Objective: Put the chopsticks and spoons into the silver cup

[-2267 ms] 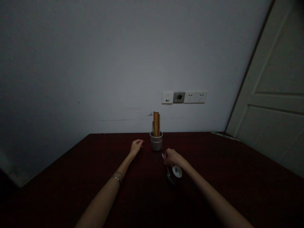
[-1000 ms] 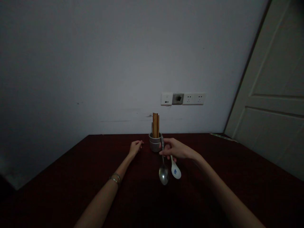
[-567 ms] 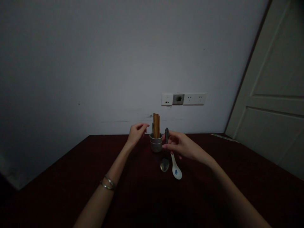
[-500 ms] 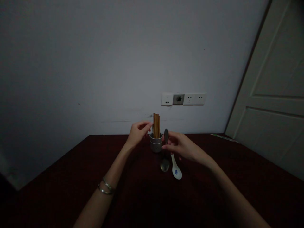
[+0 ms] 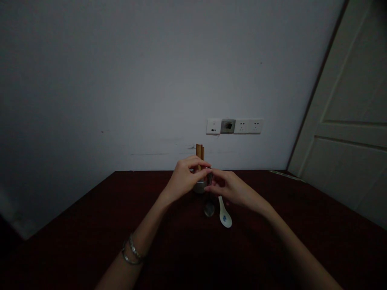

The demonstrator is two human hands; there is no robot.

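A metal spoon (image 5: 209, 209) hangs bowl-down in front of me, its handle between my two hands. My left hand (image 5: 187, 175) pinches the top of that handle with thumb and fingertips. Lower on the handle, my right hand (image 5: 231, 187) is closed around it. Behind my left hand stands a grey metal cup (image 5: 199, 187), mostly covered by the fingers. Several wooden chopsticks (image 5: 200, 151) rise upright out of it. A white soup spoon (image 5: 225, 217) with a blue mark lies on the table just below my right hand.
The dark red table (image 5: 90, 225) runs back to a pale wall (image 5: 151, 80). Wall sockets (image 5: 248, 126) sit above its rear edge. A flat strip (image 5: 287, 176) lies at the back right, near a white panelled door (image 5: 347, 129).
My left hand has moved right, from beside the chopsticks to the top of the spoon's handle. My right hand has stayed on the spoon, nearly in place.
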